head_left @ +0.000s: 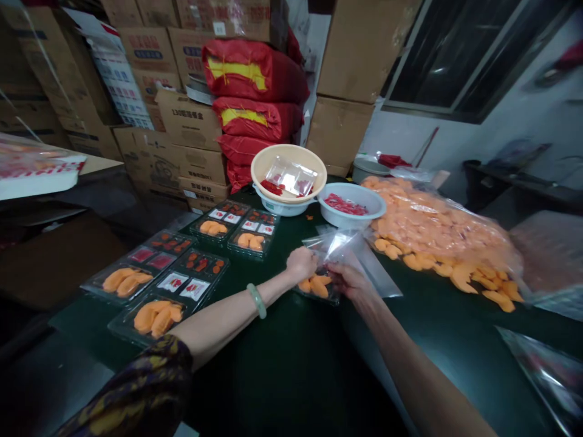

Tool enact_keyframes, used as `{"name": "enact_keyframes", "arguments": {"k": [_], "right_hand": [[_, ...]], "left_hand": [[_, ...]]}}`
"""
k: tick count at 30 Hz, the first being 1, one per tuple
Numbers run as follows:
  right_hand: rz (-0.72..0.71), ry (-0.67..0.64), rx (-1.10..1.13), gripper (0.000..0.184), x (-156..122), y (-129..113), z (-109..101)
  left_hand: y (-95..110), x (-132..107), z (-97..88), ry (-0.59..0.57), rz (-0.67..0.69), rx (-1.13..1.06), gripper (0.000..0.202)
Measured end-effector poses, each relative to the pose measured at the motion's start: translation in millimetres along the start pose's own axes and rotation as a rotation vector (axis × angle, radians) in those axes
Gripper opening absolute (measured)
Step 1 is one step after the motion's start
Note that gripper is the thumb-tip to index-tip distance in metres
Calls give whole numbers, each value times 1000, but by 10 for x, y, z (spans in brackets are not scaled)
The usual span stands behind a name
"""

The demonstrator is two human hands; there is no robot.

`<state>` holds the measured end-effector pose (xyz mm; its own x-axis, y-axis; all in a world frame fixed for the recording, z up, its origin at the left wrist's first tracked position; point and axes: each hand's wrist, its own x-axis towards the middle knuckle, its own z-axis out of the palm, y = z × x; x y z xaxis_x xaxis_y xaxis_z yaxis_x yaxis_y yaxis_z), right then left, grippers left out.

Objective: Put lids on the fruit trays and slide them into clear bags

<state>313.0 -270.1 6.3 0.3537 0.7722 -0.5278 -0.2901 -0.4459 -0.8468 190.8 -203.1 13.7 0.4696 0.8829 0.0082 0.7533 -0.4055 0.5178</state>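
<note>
A small clear plastic tray holding orange curved pieces lies on the table between my hands. My left hand, with a pale green bangle on its wrist, is closed at the tray's far left side, beside the clear plastic bags. Whatever its fingers grip is hidden. At the tray's right edge, my right hand has its fingers pinched together; what lies between them is too small to make out. The flat bags spread behind and to the right of the tray, partly covered by my hands.
Several filled trays stand on the dark green table at left. Behind are a cream basin and a pale blue bowl of pink-red packets. A large bag of orange pieces spills at right. Cardboard boxes and red sacks rise behind.
</note>
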Motion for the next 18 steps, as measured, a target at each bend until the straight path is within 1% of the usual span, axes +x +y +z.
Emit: {"name": "enact_keyframes", "arguments": {"k": [2, 3, 6, 7, 8, 10, 12, 13, 15, 18], "right_hand": [[-8, -22, 68, 5, -212, 85, -183], [-16, -36, 98, 7, -329, 137, -276], [-44, -77, 159, 17, -729, 354, -608], [-53, -87, 173, 21, -879, 448, -746], [-63, -101, 181, 24, -1036, 551, -897], [-78, -146, 176, 29, -1364, 776, -1216], [-88, -203, 146, 31, -1702, 1006, -1519], [-89, -223, 125, 31, -1869, 1115, -1652], [-74, -248, 97, 31, -2191, 1312, -1869], [-36, -275, 129, 32, -2620, 1552, -2087]], "left_hand": [[120, -178, -6, -22, 76, -14, 26], [174, -246, -32, -12, 110, -18, 28], [318, -370, -186, 65, 212, -35, 33], [365, -399, -246, 102, 278, -56, 34], [415, -432, -296, 136, 372, -85, 34], [528, -533, -335, 168, 634, -128, 33], [653, -700, -254, 125, 895, -87, 31], [715, -807, -168, 68, 989, -27, 29], [819, -1046, 63, -71, 1116, 109, 24], [906, -1374, 429, -266, 1224, 217, 16]]}}
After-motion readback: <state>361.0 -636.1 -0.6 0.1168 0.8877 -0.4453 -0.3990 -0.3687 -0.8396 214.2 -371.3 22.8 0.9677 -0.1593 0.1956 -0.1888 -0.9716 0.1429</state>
